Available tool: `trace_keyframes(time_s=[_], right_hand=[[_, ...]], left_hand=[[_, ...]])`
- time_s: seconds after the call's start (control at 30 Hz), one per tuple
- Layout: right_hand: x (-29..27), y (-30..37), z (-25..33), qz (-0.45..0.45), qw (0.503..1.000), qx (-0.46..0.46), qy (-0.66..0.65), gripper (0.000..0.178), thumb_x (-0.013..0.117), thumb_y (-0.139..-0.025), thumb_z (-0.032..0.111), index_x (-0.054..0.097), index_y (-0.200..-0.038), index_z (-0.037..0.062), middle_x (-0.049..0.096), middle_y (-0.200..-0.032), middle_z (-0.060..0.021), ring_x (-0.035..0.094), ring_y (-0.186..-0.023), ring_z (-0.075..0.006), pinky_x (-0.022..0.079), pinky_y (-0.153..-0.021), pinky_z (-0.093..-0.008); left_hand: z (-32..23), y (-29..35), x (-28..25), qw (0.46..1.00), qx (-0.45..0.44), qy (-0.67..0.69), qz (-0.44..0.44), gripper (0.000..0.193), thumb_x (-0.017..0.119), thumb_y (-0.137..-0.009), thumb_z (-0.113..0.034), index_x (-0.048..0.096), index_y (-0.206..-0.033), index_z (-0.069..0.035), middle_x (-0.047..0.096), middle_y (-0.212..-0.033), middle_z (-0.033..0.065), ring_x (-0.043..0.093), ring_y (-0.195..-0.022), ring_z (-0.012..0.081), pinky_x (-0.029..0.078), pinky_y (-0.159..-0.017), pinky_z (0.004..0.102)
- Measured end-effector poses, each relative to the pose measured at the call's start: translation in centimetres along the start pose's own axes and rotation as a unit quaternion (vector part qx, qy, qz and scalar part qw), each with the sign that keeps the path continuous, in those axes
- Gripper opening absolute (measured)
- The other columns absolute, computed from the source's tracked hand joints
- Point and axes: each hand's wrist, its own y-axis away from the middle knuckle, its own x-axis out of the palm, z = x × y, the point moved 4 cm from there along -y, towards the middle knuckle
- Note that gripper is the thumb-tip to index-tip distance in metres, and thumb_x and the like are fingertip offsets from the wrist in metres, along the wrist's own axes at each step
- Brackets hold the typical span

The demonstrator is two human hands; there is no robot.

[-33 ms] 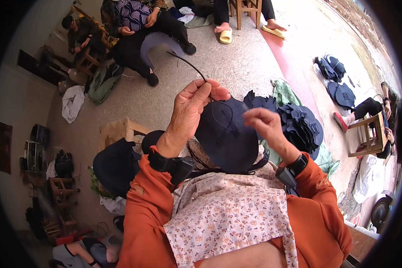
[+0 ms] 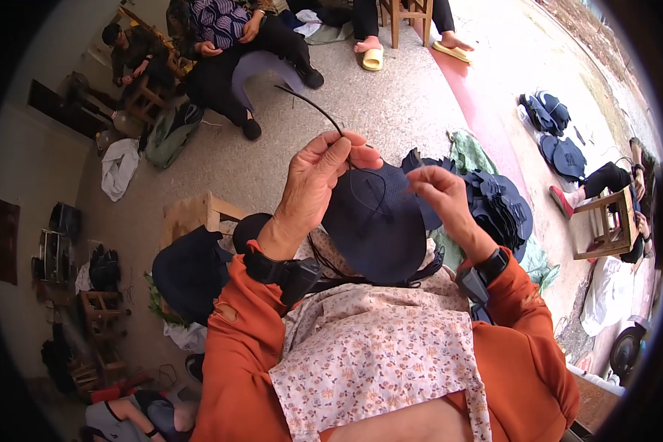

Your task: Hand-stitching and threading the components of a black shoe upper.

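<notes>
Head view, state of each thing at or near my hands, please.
Left hand, pinching the black cord
Black cord, bent, upper end free
Right hand, raised, fingers bent; any hold unclear
Dark blue piece on the lap, spread out
Dark blue pile to the right, loosely stacked
Apron, draped over the lap

A head-worn fisheye camera looks down on the nearby hands point(image 2: 313, 180).
</notes>
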Motion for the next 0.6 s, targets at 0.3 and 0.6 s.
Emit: trace_keyframes(time_s=[0.3, 0.6], right_hand=[[5.1, -1.2, 1.3, 0.291, 0.950, 0.082, -0.082, 0.026, 0.063, -0.082, -0.001, 0.069, -0.107, -0.0012, 0.069, -0.097, -0.0020, 0.061, -0.085, -0.0062, 0.048, -0.079, -0.0205], [4.1, -0.1, -2.8, 0.234, 0.958, 0.126, -0.106, 0.010, 0.067, -0.089, 0.005, 0.066, -0.098, 0.0016, 0.070, -0.091, -0.0028, 0.065, -0.084, -0.0074, 0.051, -0.078, -0.0202]], left_hand=[[-2.0, 1.7, 2.4, 0.993, -0.013, -0.069, 0.092, 0.027, 0.054, -0.099, -0.024, 0.065, -0.111, -0.002, 0.070, -0.101, 0.0157, 0.067, -0.097, 0.0271, 0.051, -0.089, 0.0388], [-0.3, 5.0, -5.2, 0.989, 0.004, 0.030, -0.145, 0.026, 0.057, -0.098, -0.027, 0.065, -0.110, -0.006, 0.068, -0.109, 0.0134, 0.063, -0.107, 0.0257, 0.045, -0.098, 0.0389]])
